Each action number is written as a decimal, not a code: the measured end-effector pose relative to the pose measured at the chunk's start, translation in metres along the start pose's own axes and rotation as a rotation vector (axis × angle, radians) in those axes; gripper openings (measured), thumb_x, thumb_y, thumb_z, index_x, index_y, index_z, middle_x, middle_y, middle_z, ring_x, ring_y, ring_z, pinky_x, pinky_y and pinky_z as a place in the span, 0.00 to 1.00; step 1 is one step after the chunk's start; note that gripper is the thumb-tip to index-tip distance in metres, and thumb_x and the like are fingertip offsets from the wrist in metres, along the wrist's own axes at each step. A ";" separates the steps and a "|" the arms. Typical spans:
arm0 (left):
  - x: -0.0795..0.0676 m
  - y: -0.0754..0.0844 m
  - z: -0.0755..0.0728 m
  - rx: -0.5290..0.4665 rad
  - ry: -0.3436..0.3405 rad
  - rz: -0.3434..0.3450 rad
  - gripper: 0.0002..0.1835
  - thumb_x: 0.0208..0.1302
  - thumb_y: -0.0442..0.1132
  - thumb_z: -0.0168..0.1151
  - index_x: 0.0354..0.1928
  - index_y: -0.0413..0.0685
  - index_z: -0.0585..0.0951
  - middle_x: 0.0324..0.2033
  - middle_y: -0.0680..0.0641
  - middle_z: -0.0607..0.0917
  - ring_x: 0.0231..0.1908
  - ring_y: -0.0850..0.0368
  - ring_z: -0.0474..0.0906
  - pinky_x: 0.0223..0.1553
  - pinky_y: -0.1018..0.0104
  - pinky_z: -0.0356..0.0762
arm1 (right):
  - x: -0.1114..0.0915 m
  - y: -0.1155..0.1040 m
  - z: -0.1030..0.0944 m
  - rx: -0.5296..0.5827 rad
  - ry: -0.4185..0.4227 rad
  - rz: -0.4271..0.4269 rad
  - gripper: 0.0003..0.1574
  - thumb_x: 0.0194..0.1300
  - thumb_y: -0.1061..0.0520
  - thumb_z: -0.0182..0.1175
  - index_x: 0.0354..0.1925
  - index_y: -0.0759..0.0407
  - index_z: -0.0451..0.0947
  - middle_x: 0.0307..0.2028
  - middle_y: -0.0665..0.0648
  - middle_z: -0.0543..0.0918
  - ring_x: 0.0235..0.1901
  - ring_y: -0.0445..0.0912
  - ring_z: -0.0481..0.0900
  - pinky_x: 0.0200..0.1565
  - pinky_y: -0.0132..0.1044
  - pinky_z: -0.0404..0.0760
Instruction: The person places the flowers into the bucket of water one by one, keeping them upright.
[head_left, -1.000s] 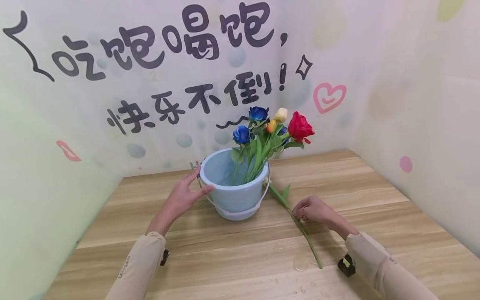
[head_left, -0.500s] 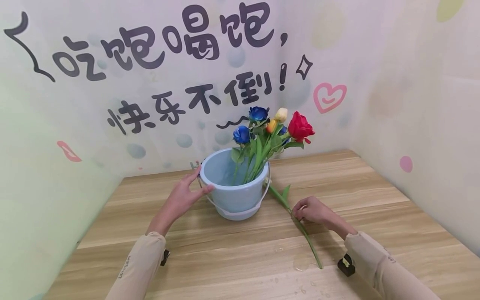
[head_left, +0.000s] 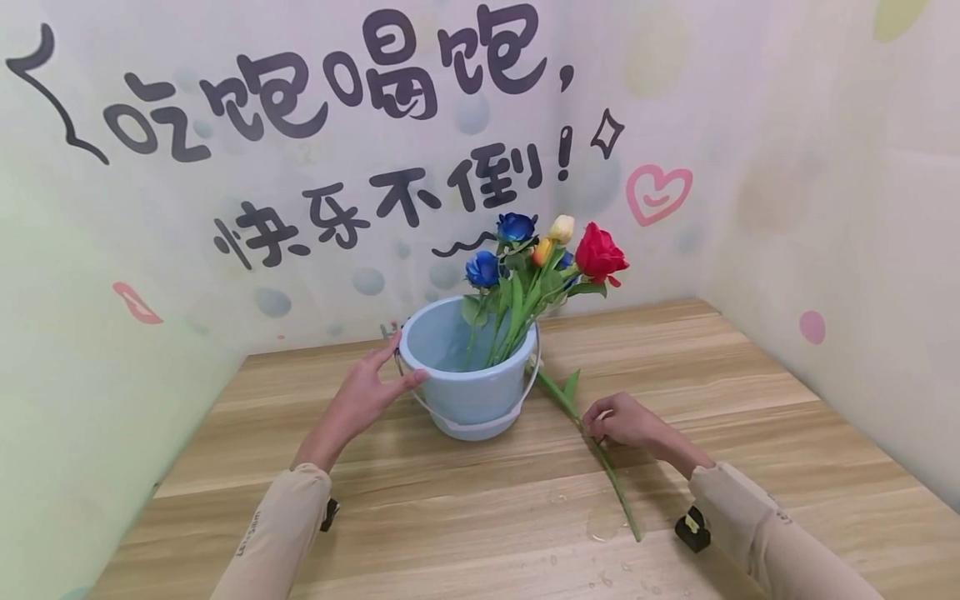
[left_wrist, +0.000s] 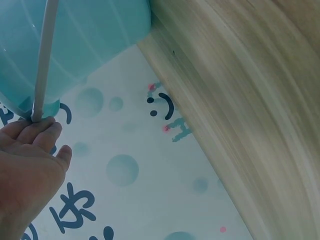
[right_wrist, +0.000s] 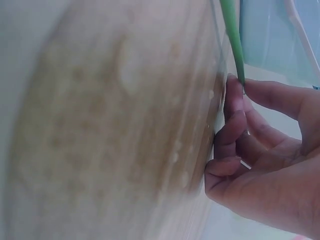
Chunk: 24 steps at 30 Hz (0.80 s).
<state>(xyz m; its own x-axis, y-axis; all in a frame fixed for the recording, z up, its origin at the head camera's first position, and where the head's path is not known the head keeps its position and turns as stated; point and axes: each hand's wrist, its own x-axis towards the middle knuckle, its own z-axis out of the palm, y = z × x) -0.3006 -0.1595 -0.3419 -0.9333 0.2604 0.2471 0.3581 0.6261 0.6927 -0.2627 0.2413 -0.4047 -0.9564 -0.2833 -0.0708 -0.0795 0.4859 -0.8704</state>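
A light blue bucket (head_left: 480, 396) stands upright on the wooden table, several artificial flowers leaning to the right inside it. My left hand (head_left: 365, 392) grips its left rim, thumb at the near edge and the other fingers around the outer side. Those fingers sit by the handle's end in the left wrist view. To the bucket's right lies a green flower stem (head_left: 617, 483) with a narrow leaf; its far end is hidden behind the bucket. My right hand (head_left: 626, 421) pinches this stem near its middle, thumb and fingertips close over the table, as the right wrist view shows.
Blue roses (head_left: 482, 269), a red rose (head_left: 600, 252) and yellow and cream tulips (head_left: 562, 229) rise above the bucket rim. The thin bucket handle (head_left: 480, 427) hangs down in front. Water drops (head_left: 603, 527) wet the table (head_left: 405, 517) at the front. Walls border the back and sides.
The near end of the flower stem has shifted very slightly left and toward me. Both hands, the bucket and the flowers in it look the same.
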 end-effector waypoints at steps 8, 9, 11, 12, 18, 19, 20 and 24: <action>0.000 0.000 0.000 -0.004 -0.004 -0.005 0.50 0.68 0.61 0.67 0.81 0.44 0.56 0.78 0.35 0.58 0.76 0.34 0.53 0.72 0.34 0.54 | 0.000 0.001 -0.001 0.059 -0.031 -0.001 0.12 0.59 0.71 0.57 0.42 0.77 0.80 0.28 0.53 0.83 0.29 0.43 0.79 0.30 0.30 0.78; 0.000 0.000 -0.001 -0.005 -0.004 -0.006 0.50 0.68 0.61 0.67 0.81 0.44 0.56 0.78 0.35 0.58 0.76 0.34 0.53 0.72 0.34 0.54 | 0.000 0.002 -0.001 0.071 -0.035 -0.001 0.12 0.60 0.71 0.58 0.42 0.78 0.80 0.29 0.54 0.83 0.29 0.42 0.79 0.30 0.30 0.78; 0.000 0.000 0.000 -0.004 -0.005 -0.007 0.50 0.68 0.61 0.67 0.81 0.44 0.56 0.77 0.34 0.58 0.76 0.33 0.53 0.72 0.34 0.54 | 0.000 0.003 -0.002 0.095 -0.044 -0.001 0.12 0.62 0.71 0.58 0.43 0.78 0.79 0.29 0.54 0.83 0.30 0.42 0.79 0.31 0.30 0.79; 0.000 0.000 0.000 -0.006 -0.005 -0.007 0.50 0.68 0.61 0.67 0.81 0.44 0.56 0.77 0.34 0.58 0.76 0.33 0.53 0.72 0.34 0.54 | 0.000 0.003 -0.003 0.102 -0.050 -0.004 0.12 0.63 0.70 0.58 0.43 0.79 0.79 0.30 0.54 0.83 0.30 0.42 0.79 0.32 0.31 0.80; 0.000 0.001 0.000 -0.007 -0.006 -0.012 0.51 0.68 0.61 0.67 0.81 0.44 0.56 0.78 0.34 0.57 0.76 0.33 0.52 0.72 0.33 0.54 | -0.001 0.005 -0.005 0.120 -0.063 -0.026 0.12 0.66 0.69 0.58 0.45 0.79 0.78 0.31 0.55 0.83 0.32 0.43 0.80 0.34 0.32 0.81; 0.000 0.001 0.000 -0.005 -0.007 -0.012 0.51 0.68 0.61 0.67 0.81 0.44 0.56 0.78 0.34 0.57 0.76 0.33 0.52 0.72 0.34 0.54 | -0.001 0.005 -0.006 0.121 -0.061 -0.029 0.12 0.66 0.69 0.59 0.45 0.79 0.78 0.31 0.55 0.82 0.32 0.43 0.79 0.34 0.32 0.81; 0.000 0.001 0.000 -0.004 -0.006 -0.012 0.51 0.68 0.61 0.67 0.81 0.44 0.56 0.78 0.34 0.57 0.76 0.33 0.52 0.72 0.34 0.54 | -0.002 0.005 -0.006 0.122 -0.061 -0.032 0.13 0.66 0.69 0.59 0.45 0.79 0.78 0.32 0.54 0.82 0.32 0.43 0.80 0.35 0.32 0.81; -0.001 0.000 0.000 -0.003 -0.007 -0.013 0.50 0.68 0.61 0.67 0.81 0.45 0.55 0.78 0.34 0.57 0.76 0.33 0.52 0.72 0.34 0.55 | -0.003 0.007 -0.007 0.148 -0.057 -0.036 0.13 0.67 0.68 0.59 0.46 0.80 0.78 0.32 0.55 0.83 0.33 0.43 0.80 0.35 0.33 0.82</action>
<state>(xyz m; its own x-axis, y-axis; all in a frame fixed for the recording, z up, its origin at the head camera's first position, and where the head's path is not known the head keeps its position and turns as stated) -0.3000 -0.1597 -0.3417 -0.9377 0.2573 0.2334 0.3458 0.6271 0.6980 -0.2627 0.2510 -0.4069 -0.9358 -0.3469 -0.0623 -0.0669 0.3486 -0.9349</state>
